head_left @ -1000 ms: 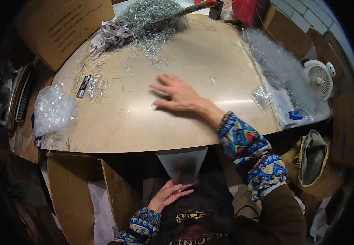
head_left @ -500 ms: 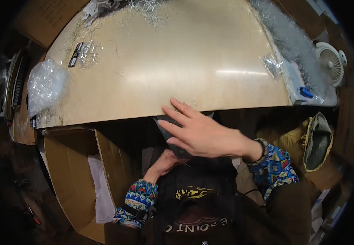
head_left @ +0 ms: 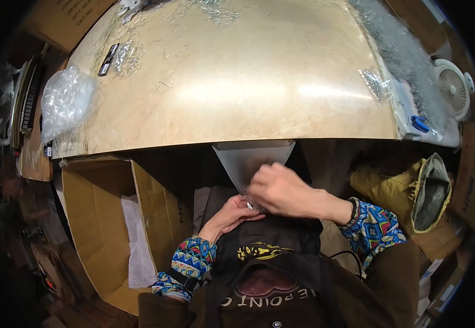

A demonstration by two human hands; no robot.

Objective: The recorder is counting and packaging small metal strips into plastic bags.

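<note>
Both hands meet low in front of my body, just under the near edge of the table (head_left: pixel 210 109). My left hand (head_left: pixel 231 216) is closed in a pinch, with a small shiny clear bit showing at its fingertips. Right beside it my right hand (head_left: pixel 280 190) has its fingers curled down toward the same spot. What each hand holds is mostly hidden. Behind the right hand a grey-white tapered panel (head_left: pixel 243 158), translucent-looking, runs from the table edge down to the fingers. Small bent wire hooks (head_left: pixel 221 13) lie scattered across the table's far side.
A clear plastic bag (head_left: pixel 69 101) and a black strip (head_left: pixel 108 60) lie at the table's left. An open cardboard box (head_left: pixel 92 218) stands below left. On the right are a heap of wires (head_left: pixel 385 46), a blue clip-like object (head_left: pixel 419 124), a white fan (head_left: pixel 452 87) and a yellow sack (head_left: pixel 390 177).
My right hand has drawn back from the table edge and down to the left hand, its spread fingers now curled. The tapered panel it covered shows more. The left hand stays low.
</note>
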